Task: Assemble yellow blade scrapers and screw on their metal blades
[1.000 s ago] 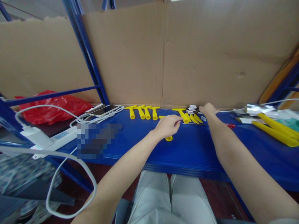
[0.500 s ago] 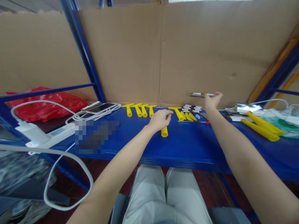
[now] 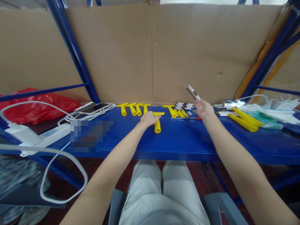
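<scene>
My left hand is closed at the left side of a yellow T-shaped piece that lies on the blue table. Between the fingertips of my right hand is a white and dark strip, raised in front of the cardboard and tilted. Several yellow T-shaped pieces lie in a row behind my left hand. Right of them are another yellow T-shaped piece, small yellow wedges, a stack of white and dark strips and a screwdriver with a red handle.
At the left are a red plastic bag, a phone, white cables and a power strip. Yellow tubes and green-and-white plastic lie at the right. Cardboard stands along the back between blue posts.
My right hand has turned and tipped the strip from nearly level to slanting upward. The camera view has shifted a little to the right. My left hand stays by the yellow piece.
</scene>
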### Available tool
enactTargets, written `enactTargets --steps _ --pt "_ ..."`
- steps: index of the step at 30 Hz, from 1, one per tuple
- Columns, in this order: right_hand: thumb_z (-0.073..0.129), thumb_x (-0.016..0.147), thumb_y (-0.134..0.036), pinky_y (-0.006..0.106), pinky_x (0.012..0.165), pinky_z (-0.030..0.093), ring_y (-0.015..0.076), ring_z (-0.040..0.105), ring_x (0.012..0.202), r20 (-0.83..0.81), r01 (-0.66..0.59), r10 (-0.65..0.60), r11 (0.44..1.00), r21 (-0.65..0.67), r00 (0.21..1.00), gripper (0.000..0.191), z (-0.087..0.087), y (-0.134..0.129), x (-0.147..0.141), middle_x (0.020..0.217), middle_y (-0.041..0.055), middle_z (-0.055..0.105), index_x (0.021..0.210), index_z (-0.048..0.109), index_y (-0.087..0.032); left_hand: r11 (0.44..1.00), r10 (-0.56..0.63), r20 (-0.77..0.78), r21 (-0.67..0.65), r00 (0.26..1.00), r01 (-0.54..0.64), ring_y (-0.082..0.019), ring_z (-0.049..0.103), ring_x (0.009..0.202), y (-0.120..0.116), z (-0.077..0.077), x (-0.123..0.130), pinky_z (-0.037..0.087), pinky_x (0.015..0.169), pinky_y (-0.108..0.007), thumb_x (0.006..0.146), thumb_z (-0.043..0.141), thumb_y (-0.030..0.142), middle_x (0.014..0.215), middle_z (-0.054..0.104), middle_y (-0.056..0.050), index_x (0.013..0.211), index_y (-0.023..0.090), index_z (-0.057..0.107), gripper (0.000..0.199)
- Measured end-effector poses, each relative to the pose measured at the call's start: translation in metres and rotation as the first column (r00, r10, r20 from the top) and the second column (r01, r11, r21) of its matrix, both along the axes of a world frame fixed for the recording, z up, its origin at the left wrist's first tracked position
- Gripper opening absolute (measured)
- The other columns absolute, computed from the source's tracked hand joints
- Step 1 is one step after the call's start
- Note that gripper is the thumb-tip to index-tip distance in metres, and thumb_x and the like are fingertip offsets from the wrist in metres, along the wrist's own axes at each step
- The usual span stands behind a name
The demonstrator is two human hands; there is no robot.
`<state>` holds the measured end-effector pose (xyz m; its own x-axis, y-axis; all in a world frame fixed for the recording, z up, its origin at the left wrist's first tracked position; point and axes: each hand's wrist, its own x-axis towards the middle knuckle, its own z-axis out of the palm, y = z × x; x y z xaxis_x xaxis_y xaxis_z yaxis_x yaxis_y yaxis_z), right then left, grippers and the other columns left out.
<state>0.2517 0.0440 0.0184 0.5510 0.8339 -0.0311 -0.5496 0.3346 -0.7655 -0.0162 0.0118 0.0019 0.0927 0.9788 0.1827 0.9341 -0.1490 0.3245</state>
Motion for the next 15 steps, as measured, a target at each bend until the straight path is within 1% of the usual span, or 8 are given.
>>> enactTargets --steps 2,3,7,9,11,12,13,15 --pt "0.050 0.084 -0.005 0.010 0.064 0.051 0.0030 0.060 0.064 -0.011 -0.019 0.019 1.000 0.022 1.000 0.019 0.002 -0.006 -0.006 0.068 -0.0024 0.058 0.069 0.050 -0.017 0.999 0.013 0.010 -0.034 1.000 -0.013 -0.033 0.062 0.103 0.003 -0.004 0.003 0.047 0.082 -0.035 0.080 0.040 0.063 0.106 0.067 -0.022 0.096 0.009 0.069 0.063" --pt "0.049 0.085 -0.005 0.010 0.065 0.051 0.0027 0.060 0.065 -0.015 -0.024 0.024 0.999 0.025 1.000 0.020 0.002 -0.008 -0.009 0.068 -0.0024 0.058 0.069 0.051 -0.017 0.999 0.019 0.009 -0.049 1.000 -0.019 -0.033 0.062 0.104 0.004 -0.006 0.004 0.047 0.082 -0.035 0.079 0.040 0.064 0.106 0.067 -0.022 0.095 0.009 0.069 0.063" --pt "0.054 0.081 -0.002 0.012 0.070 0.052 0.0036 0.061 0.066 0.006 -0.053 0.053 0.999 -0.008 0.999 0.021 -0.002 -0.008 -0.020 0.065 -0.0033 0.059 0.067 0.053 -0.017 0.996 0.035 0.013 -0.084 0.999 -0.034 -0.033 0.061 0.105 0.007 -0.009 0.008 0.048 0.078 -0.032 0.074 0.052 0.055 0.108 0.066 -0.021 0.090 0.012 0.069 0.049" --pt "0.056 0.078 0.000 0.015 0.072 0.053 0.0051 0.062 0.068 0.040 -0.091 0.091 0.996 -0.009 0.995 0.020 -0.005 -0.006 -0.023 0.065 -0.0031 0.061 0.067 0.053 -0.017 0.996 0.051 0.072 -0.074 0.996 -0.046 -0.033 0.062 0.102 0.008 -0.009 0.007 0.048 0.076 -0.032 0.073 0.056 0.050 0.103 0.068 -0.021 0.084 0.012 0.068 0.042" --pt "0.057 0.076 0.001 0.017 0.074 0.053 0.0058 0.063 0.069 0.067 -0.127 0.126 0.992 0.009 0.990 0.021 -0.006 -0.006 -0.024 0.066 -0.0027 0.063 0.067 0.054 -0.018 0.997 0.049 0.202 -0.068 0.978 -0.036 -0.032 0.065 0.093 0.008 -0.009 0.007 0.049 0.071 -0.031 0.072 0.059 0.044 0.091 0.070 -0.020 0.075 0.012 0.066 0.033" --pt "0.056 0.076 0.002 0.016 0.074 0.053 0.0057 0.063 0.070 0.077 -0.143 0.141 0.989 0.022 0.987 0.021 -0.006 -0.006 -0.024 0.067 -0.0025 0.064 0.067 0.055 -0.018 0.997 0.042 0.299 -0.080 0.953 -0.019 -0.030 0.067 0.085 0.009 -0.009 0.007 0.048 0.067 -0.030 0.073 0.060 0.039 0.083 0.070 -0.019 0.073 0.011 0.065 0.028" --pt "0.055 0.077 0.002 0.016 0.074 0.053 0.0056 0.063 0.070 0.085 -0.158 0.155 0.987 0.034 0.984 0.021 -0.006 -0.007 -0.024 0.068 -0.0025 0.065 0.068 0.055 -0.018 0.995 0.035 0.405 -0.100 0.914 0.006 -0.027 0.067 0.075 0.009 -0.008 0.008 0.048 0.062 -0.029 0.073 0.061 0.033 0.074 0.069 -0.016 0.074 0.011 0.064 0.022" --pt "0.053 0.078 0.001 0.017 0.073 0.053 0.0055 0.064 0.069 0.103 -0.185 0.179 0.982 0.048 0.978 0.021 -0.006 -0.009 -0.026 0.069 -0.0026 0.066 0.069 0.057 -0.018 0.987 0.033 0.586 -0.145 0.809 0.065 -0.019 0.061 0.054 0.009 -0.008 0.011 0.045 0.052 -0.026 0.075 0.058 0.022 0.060 0.064 -0.009 0.079 0.011 0.062 0.013"
